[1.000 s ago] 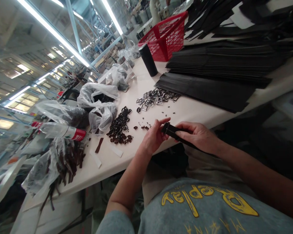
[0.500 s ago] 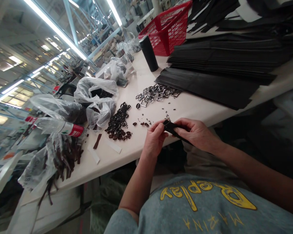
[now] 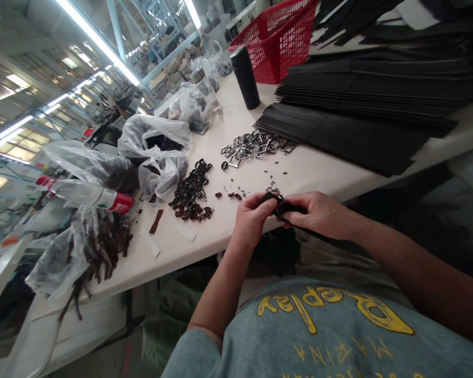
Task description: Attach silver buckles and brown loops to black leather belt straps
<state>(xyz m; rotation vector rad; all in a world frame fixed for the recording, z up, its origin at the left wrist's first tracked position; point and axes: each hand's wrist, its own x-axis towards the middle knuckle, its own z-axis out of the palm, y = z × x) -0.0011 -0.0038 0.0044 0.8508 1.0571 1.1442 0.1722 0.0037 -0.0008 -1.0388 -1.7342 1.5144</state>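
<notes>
Above the table's front edge, my left hand (image 3: 253, 219) pinches the end of a black strap (image 3: 279, 207) between thumb and fingers. My right hand (image 3: 325, 216) grips the same strap just to the right, and its long part trails under that hand. A shiny metal buckle (image 3: 279, 195) shows at the strap between my hands. Beyond them lies a pile of metal buckles (image 3: 256, 144). To the left is a heap of black loops (image 3: 191, 191), with a few small brown loops (image 3: 234, 196) nearer my left hand.
Stacked black straps (image 3: 350, 136) cover the right of the white table (image 3: 216, 231). A black cylinder (image 3: 245, 77) and a red basket (image 3: 278, 47) stand at the back. Plastic bags (image 3: 157, 142) and a clear bottle (image 3: 90, 197) lie at the left.
My left fingers have shifted along the strap end, which now looks folded over. The metal buckle between my hands shows more clearly. The camera view has shifted slightly.
</notes>
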